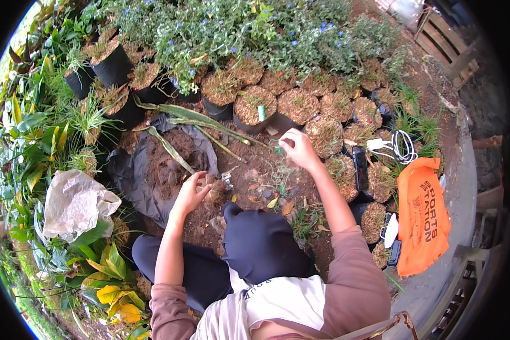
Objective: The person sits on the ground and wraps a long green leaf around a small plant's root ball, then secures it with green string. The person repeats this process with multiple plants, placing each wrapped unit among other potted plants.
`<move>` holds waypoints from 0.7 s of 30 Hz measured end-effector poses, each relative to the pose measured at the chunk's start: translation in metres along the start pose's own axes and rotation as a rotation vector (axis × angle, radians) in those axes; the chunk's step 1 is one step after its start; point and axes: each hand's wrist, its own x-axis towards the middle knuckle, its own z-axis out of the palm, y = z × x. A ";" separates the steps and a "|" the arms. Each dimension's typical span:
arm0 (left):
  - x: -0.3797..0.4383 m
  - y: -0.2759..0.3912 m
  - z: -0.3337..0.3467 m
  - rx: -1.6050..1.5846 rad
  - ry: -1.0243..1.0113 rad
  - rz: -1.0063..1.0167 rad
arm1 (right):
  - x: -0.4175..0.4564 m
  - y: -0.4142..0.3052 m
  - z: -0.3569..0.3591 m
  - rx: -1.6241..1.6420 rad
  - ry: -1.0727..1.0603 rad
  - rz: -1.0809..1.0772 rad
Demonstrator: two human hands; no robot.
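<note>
My left hand (191,194) is at a round ball of brown fibre (216,192), with the thumb against its side. A snake plant leaf (170,148) slants from the ball's top toward the upper left. Thumb and forefinger of my right hand (298,148) are pinched together on thin green string (278,148). Loose tangles of the same string (280,176) lie on the soil below. Left of the ball, a heap of brown coir fibre (170,157) rests on a black plastic sheet (138,187). More long snake plant leaves (195,117) lie beyond it.
Black-bagged pots (297,105) crowd the far and right sides. One holds a green and white spool (261,113). A phone (360,168), white cable (401,146) and orange bag (423,216) lie right. Crumpled translucent plastic (78,204) covers leaves at left.
</note>
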 end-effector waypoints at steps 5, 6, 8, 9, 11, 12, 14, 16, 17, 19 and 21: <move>0.002 0.003 -0.002 -0.056 -0.017 -0.011 | 0.028 -0.057 -0.080 0.127 0.107 -0.090; 0.002 0.009 -0.005 -0.087 -0.022 0.009 | 0.033 -0.065 -0.085 0.139 0.100 -0.168; 0.004 0.021 -0.013 -0.160 -0.016 0.046 | 0.042 -0.085 -0.097 0.172 0.066 -0.242; 0.005 0.034 -0.020 -0.196 -0.002 0.073 | 0.047 -0.098 -0.101 0.195 0.034 -0.241; 0.002 0.068 -0.038 -0.257 0.026 0.114 | 0.055 -0.121 -0.103 0.272 -0.036 -0.241; 0.001 0.088 -0.045 -0.254 0.054 0.212 | 0.060 -0.134 -0.104 0.316 -0.073 -0.244; 0.003 0.126 -0.058 -0.336 0.066 0.316 | 0.066 -0.158 -0.106 0.434 -0.150 -0.263; -0.001 0.163 -0.067 -0.397 0.133 0.403 | 0.071 -0.185 -0.098 0.466 -0.201 -0.296; -0.005 0.181 -0.071 -0.434 0.165 0.428 | 0.072 -0.198 -0.094 0.480 -0.227 -0.310; -0.008 0.203 -0.077 -0.475 0.188 0.417 | 0.074 -0.225 -0.085 0.458 -0.254 -0.397; 0.000 0.192 -0.085 -0.623 0.137 0.415 | 0.080 -0.237 -0.067 0.532 -0.260 -0.416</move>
